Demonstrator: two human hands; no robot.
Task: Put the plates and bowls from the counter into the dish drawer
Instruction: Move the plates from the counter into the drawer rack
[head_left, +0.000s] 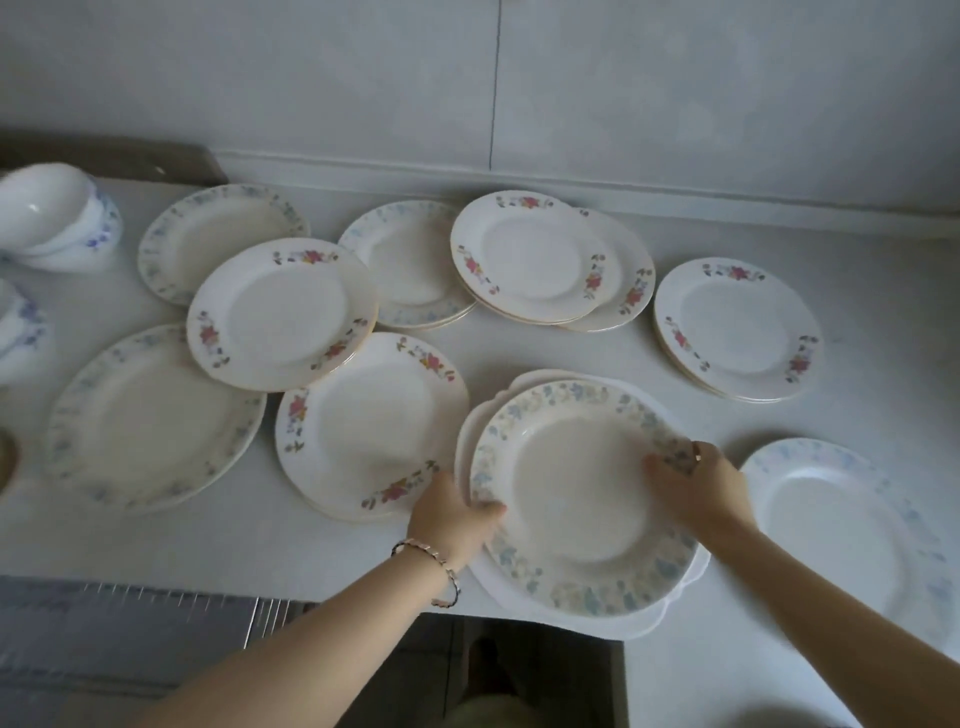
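Plates (283, 312) and bowls (52, 218) crowd the counter (519, 353), barely started I reckon, my left hand (452, 514) and right hand (698, 480) curled gripping the front plate (576, 499).

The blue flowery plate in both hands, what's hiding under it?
White wavy-edged plates lie under the blue flowery plate; only their rims peek out. Their middles are covered, so how many is unclear.
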